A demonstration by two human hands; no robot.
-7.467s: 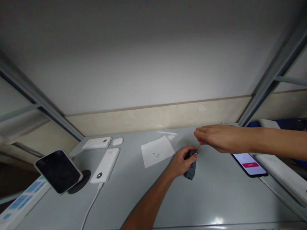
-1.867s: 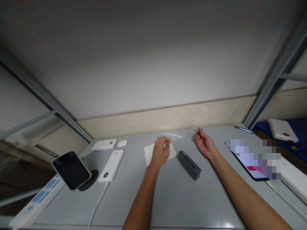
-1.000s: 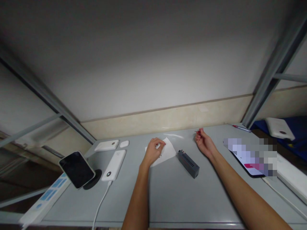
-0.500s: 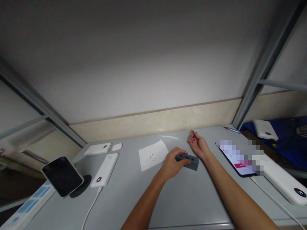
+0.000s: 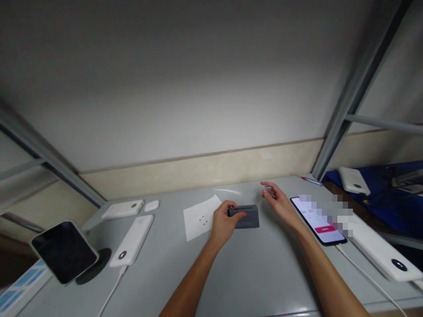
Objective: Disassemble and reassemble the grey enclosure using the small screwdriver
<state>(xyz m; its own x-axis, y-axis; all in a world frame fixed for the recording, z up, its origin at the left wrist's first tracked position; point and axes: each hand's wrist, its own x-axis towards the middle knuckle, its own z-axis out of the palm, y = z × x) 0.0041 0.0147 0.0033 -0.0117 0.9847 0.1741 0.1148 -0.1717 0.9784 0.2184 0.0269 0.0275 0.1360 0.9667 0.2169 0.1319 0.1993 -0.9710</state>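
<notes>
A dark grey box with a row of slots along its top (image 5: 249, 217) sits on the grey table. My left hand (image 5: 226, 220) grips its left end between thumb and fingers. To the right of the box, my right hand (image 5: 277, 200) is raised over the table, its fingers curled around a small thing too blurred to make out. Left of my left hand lies a white sheet of paper (image 5: 194, 226) with several small dark bits on it.
On the right are a lit phone (image 5: 317, 222), a long white power bank (image 5: 376, 248) and a pen-like tool (image 5: 312, 181). Leftward stand white power banks (image 5: 132, 242), a small white case (image 5: 152, 205) and a dark screen on a stand (image 5: 64, 251). A wall rises behind.
The view has shifted a little. The grey box has turned to lie straighter, still in my left hand. My right hand has turned over, with its back now upward.
</notes>
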